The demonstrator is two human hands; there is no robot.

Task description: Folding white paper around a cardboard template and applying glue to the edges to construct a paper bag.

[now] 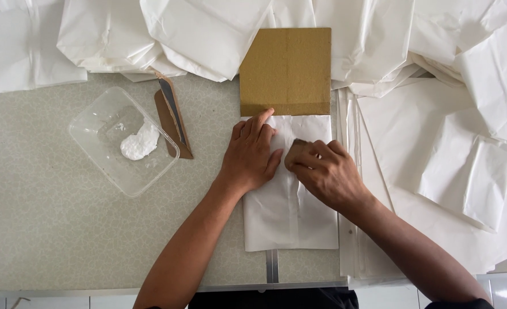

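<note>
A folded white paper sheet [287, 217] lies on the table in front of me, its top end under a brown cardboard rectangle [286, 68]. My left hand [250, 157] presses flat on the paper, forefinger stretched to the cardboard's lower edge. My right hand [325, 171] rests beside it on the paper, fingers closed around a small brown piece [297, 146], which looks like cardboard. Most of that piece is hidden in the fingers.
A clear plastic tub [102, 117] with white paste [140, 143] sits at the left, a brown cardboard strip [173, 117] leaning on it. Stacks of white paper [430, 120] fill the right side and more sheets [167, 34] the far edge. The table's metal edge [150, 292] runs near me.
</note>
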